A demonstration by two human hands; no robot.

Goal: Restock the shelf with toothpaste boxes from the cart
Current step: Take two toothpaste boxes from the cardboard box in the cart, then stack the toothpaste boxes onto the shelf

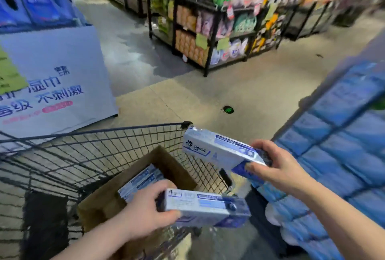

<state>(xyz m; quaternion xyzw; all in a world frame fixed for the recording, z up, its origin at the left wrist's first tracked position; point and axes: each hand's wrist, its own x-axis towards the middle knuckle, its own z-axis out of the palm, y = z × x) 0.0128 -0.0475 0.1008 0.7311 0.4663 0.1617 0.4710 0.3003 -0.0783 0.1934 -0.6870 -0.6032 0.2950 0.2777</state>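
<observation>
Bare floor [239, 84] lies open ahead; cart [83, 155] left and shelf [343, 134] right hem the way.

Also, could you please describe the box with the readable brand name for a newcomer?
Start at the black wire shopping cart. Above its far right corner, the right hand grips a long white-and-blue cardboard toothpaste box. Unlike the similar box in the left hand, it sits higher and shows DARLIE near its end.

Dim even store light, soft blur (edges worst), fisheye warp
</observation>
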